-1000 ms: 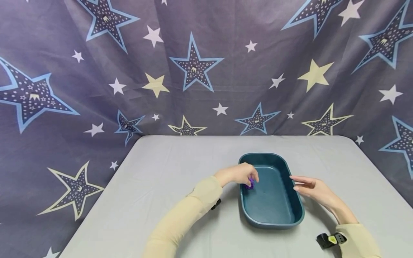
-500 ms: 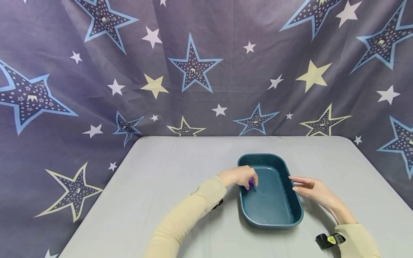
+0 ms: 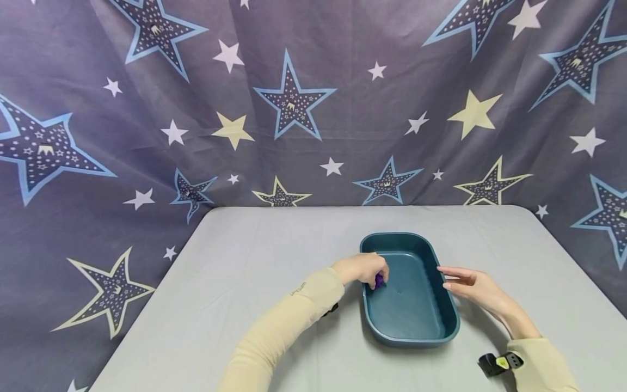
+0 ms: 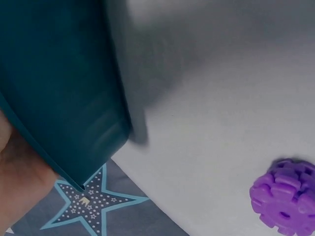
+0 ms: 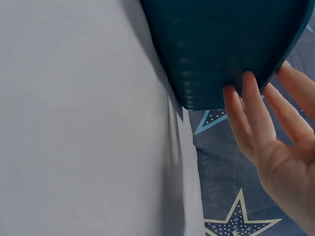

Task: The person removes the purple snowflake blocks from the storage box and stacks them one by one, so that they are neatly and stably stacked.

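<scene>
- Two hands at work on a teal bin (image 3: pixel 411 307), an open, round-cornered tub standing on a pale grey surface (image 3: pixel 274 247).
- Left hand (image 3: pixel 367 268): reaches over the bin's left rim, knuckles up, fingers curled and pinching a purple piece (image 3: pixel 379 280).
- Purple piece: inside the bin, close to the left wall, below the fingertips; mostly covered by the hand, so its full shape cannot be told.
- Right hand (image 3: pixel 480 289): at the bin's right side, fingers extended and slightly spread, tips touching the wall and rim; nothing gripped. Right wrist view shows two fingertips laid against the outer wall.
- Second purple item, a notched block (image 4: pixel 285 199): on the surface outside the bin, apart from it; seen in the left wrist view only, cut off by the frame edge. Toothed edges, small hole in the face.
- Both arms in cream sleeves (image 3: pixel 289 318); lettering near the left cuff, too small to read. Black strap device (image 3: pixel 499 363) with a yellow-green patch by the right cuff.
- Behind: dark grey-purple cloth (image 3: pixel 313 27) printed with blue-edged, cream and white stars, meeting the surface's far edge.
</scene>
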### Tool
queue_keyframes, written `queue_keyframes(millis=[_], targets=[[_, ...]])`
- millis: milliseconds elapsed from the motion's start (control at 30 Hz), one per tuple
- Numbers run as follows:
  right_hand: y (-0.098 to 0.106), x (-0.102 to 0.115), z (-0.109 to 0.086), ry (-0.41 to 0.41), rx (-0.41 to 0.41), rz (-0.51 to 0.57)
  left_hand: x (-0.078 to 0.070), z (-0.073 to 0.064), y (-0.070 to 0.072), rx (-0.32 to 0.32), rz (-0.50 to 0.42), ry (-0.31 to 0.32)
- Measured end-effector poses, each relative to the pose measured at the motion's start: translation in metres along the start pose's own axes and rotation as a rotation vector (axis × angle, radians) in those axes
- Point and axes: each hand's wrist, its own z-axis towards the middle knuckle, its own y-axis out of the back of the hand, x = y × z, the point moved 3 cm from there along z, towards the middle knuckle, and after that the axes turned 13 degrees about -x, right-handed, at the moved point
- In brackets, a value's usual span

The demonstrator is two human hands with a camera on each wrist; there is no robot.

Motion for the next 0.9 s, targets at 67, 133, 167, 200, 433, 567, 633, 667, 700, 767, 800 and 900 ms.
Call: queue_keyframes(millis=[67,133,167,200,433,567,633,667,700,767,800,900], targets=[[-0.0001,-0.0002,0.0004,0.007,0.004,0.000,0.0000,0.0000,-0.0004,0.004,0.005,0.009],[-0.0002,-0.0004,0.0008,0.011,0.005,0.003,0.0000,0.0001,-0.0007,0.009,0.008,0.021],[-0.0003,-0.0003,0.0008,0.016,0.006,0.004,0.0001,0.0000,-0.0008,0.012,0.010,0.029],[-0.0004,-0.0003,0.0008,0.018,0.006,0.002,0.0001,0.0000,-0.0010,0.015,0.014,0.035],[-0.0009,-0.0005,0.0003,0.012,0.004,-0.005,-0.0011,0.0001,-0.0021,0.031,0.035,0.062],[-0.0016,-0.0001,-0.0001,0.015,0.011,0.006,-0.0024,0.0000,-0.0019,0.038,0.060,0.082],[-0.0016,0.0002,-0.0003,0.015,0.013,0.008,-0.0032,0.0003,-0.0017,0.035,0.082,0.085],[-0.0015,0.0004,-0.0002,0.014,0.013,0.011,-0.0036,0.0008,-0.0016,0.031,0.096,0.083],[-0.0014,0.0008,-0.0002,0.013,0.012,0.012,-0.0038,0.0014,-0.0017,0.027,0.110,0.081],[-0.0013,0.0013,-0.0002,0.015,0.015,0.015,-0.0043,0.0026,-0.0020,0.024,0.138,0.077],[-0.0013,0.0017,-0.0003,0.017,0.018,0.016,-0.0046,0.0032,-0.0019,0.024,0.149,0.076],[-0.0012,0.0018,-0.0002,0.014,0.017,0.017,-0.0047,0.0048,-0.0030,0.027,0.167,0.079]])
